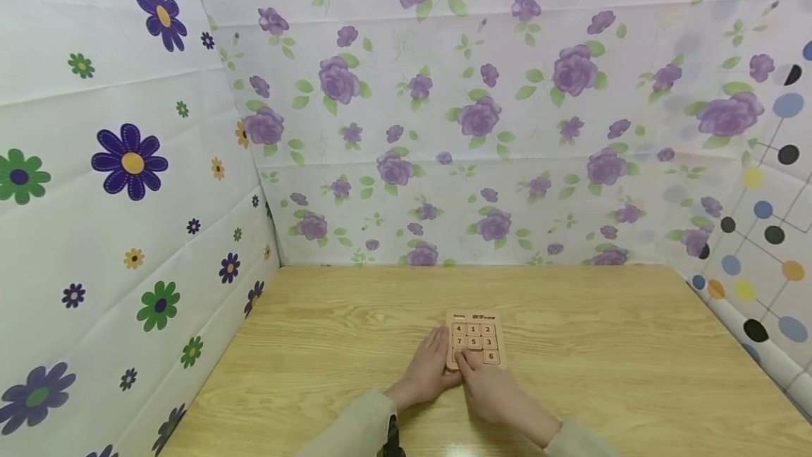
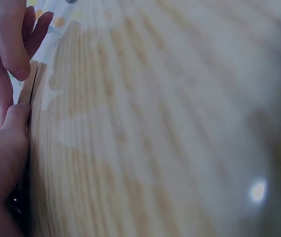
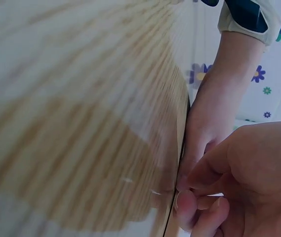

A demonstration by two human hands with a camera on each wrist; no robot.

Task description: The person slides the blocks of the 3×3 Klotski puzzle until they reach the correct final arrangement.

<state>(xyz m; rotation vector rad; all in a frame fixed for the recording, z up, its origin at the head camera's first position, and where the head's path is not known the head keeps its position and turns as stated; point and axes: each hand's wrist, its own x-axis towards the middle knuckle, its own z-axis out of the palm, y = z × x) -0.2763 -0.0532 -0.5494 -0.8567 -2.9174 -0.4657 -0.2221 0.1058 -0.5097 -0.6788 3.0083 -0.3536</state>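
Observation:
A wooden number slide puzzle (image 1: 476,316) lies flat on the table, its tiles reading 4 1 2, then 7 5 3, with a 6 at the bottom right. My left hand (image 1: 426,371) rests along its left side with fingers straight, the thumb at the near edge. My right hand (image 1: 491,392) reaches over the near edge, and a fingertip touches the bottom row at the left, hiding that spot. In the right wrist view, other fingers of the right hand (image 3: 263,168) are bent with nothing between them. The left wrist view catches the puzzle's thin edge (image 2: 28,84).
The wood-grain table (image 1: 603,344) extends around the puzzle. Behind it hangs a purple-flowered cloth (image 1: 444,118); a daisy-print cloth (image 1: 114,231) stands at the left and a dotted cloth (image 1: 761,231) at the right.

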